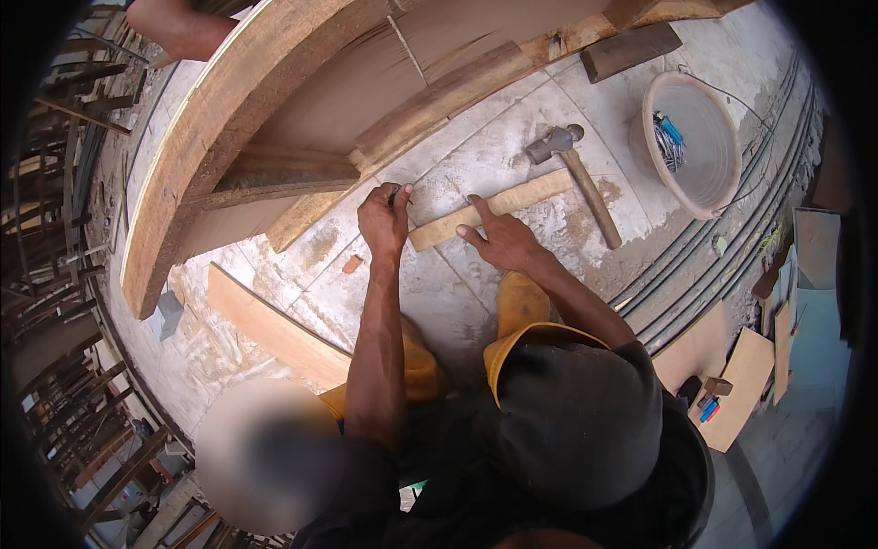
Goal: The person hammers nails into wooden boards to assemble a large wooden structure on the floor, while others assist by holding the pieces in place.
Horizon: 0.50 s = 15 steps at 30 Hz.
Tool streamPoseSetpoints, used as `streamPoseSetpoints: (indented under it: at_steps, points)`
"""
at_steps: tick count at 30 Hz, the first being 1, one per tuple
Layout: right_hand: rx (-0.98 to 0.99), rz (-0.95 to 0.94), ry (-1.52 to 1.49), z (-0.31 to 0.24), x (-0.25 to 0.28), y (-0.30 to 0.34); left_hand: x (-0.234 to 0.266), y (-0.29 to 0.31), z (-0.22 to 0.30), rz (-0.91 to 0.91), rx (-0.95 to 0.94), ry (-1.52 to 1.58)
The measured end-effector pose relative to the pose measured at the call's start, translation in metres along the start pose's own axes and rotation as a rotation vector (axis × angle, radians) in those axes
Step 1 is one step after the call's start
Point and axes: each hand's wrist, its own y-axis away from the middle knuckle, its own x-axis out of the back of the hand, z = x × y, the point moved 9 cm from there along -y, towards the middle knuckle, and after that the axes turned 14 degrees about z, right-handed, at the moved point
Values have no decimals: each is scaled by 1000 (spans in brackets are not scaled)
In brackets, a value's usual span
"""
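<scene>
My left hand (384, 222) is closed around a small dark object (393, 194), mostly hidden by the fingers and too small to name. It is just beyond the left end of a narrow wooden strip (526, 199) lying on the tiled floor. Over the strip's middle is my right hand (506, 243), thumb and index finger stretched apart at its opposite edges; it lifts nothing. A claw hammer (590, 188) lies by the strip's right end, its metal head pointing away from me.
A large curved wooden frame (219, 119) stands ahead on the left. A person's arm (183, 27) reaches behind it. To the right, a plastic basin (704, 174) holds nails and a blue-handled tool, beside long cables (709, 242). A plank (274, 316) lies left; boards (745, 380) lie right.
</scene>
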Motion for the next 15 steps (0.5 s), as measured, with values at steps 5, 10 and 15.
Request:
streamPoseSetpoints:
  at_steps: [5, 10, 15]
  points:
    - [157, 136, -156, -17, 5, 11, 10, 21, -10, 158, -440, -172]
    - [-38, 905, 57, 74, 125, 36, -5, 13, -20, -16, 392, 489]
    - [-61, 605, 213, 180, 124, 14, -13, -22, -7, 61, 447, 863]
